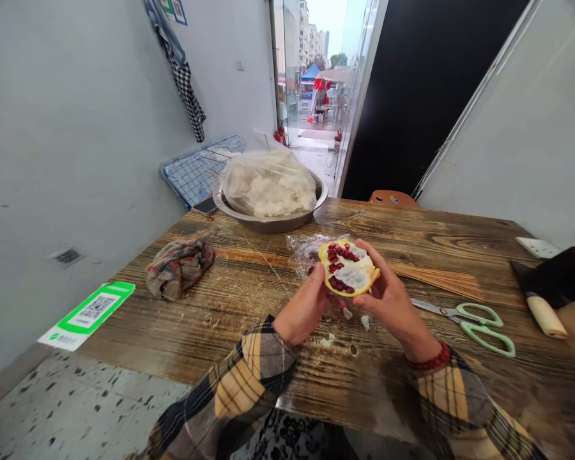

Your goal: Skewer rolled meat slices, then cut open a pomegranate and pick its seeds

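Note:
Both my hands hold an opened pomegranate [349, 269] above the wooden table, its cut face turned toward me. Dark red seeds and white membrane show inside the yellow rind. My left hand [306, 300] grips the lower left side, thumb up along the rind. On the other side, my right hand [388, 294] has its fingers closed round the right edge. Behind the fruit lies a crumpled clear plastic wrap [299, 249]. Small pale scraps [365, 322] of membrane lie on the tabletop below.
Green-handled scissors [460, 313] and thin wooden skewers [436, 279] lie to the right, near a cleaver with a pale handle [546, 316]. A metal basin [273, 223] holds a plastic bag of white florets [278, 188]. A crumpled cloth [179, 267] sits left.

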The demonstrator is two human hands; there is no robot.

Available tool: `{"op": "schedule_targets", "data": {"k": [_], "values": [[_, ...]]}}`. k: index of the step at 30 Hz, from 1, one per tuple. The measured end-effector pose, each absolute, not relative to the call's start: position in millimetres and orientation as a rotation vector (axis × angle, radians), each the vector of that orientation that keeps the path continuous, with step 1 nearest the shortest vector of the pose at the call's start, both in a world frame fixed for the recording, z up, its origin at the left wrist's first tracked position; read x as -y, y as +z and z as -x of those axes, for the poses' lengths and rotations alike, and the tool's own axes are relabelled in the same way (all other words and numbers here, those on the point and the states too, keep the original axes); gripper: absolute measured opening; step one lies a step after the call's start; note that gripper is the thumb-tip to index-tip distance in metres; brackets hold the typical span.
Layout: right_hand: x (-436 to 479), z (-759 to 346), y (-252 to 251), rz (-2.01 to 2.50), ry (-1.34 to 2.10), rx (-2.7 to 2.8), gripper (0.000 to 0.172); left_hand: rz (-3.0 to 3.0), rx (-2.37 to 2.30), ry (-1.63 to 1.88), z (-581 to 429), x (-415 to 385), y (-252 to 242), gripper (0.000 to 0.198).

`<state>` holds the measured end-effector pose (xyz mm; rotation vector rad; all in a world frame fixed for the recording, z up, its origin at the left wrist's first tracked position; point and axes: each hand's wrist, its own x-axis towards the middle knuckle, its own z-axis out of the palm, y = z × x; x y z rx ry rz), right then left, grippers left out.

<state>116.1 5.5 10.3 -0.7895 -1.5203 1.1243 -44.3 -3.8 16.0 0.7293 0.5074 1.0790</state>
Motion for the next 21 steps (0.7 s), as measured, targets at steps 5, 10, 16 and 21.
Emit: {"op": "schedule_targets", "data": {"k": [5, 10, 16, 21], "values": [[-9.7, -121.6, 10.5, 0.758, 1.247, 1.414, 0.096, -0.844, -0.587, 1.125, 47.6, 0.8, 18.0, 0.036], [-9.5, -124.2, 10.4, 0.777, 1.238, 1.436, 0.096, -0.96, -0.609, 1.131, 48.7, 0.9, 22.4, 0.048], [-4.3, -132.9, 8.7, 0.746, 1.253, 1.405, 0.088, -1.106, -0.666, 1.046, 47.9, 3.8, 22.9, 0.065], [-3.0, -132.6, 4.6, 0.723, 1.286, 1.376, 0.086, -1.128, -0.734, 1.065, 45.2, 3.4, 22.3, 0.064]]}}
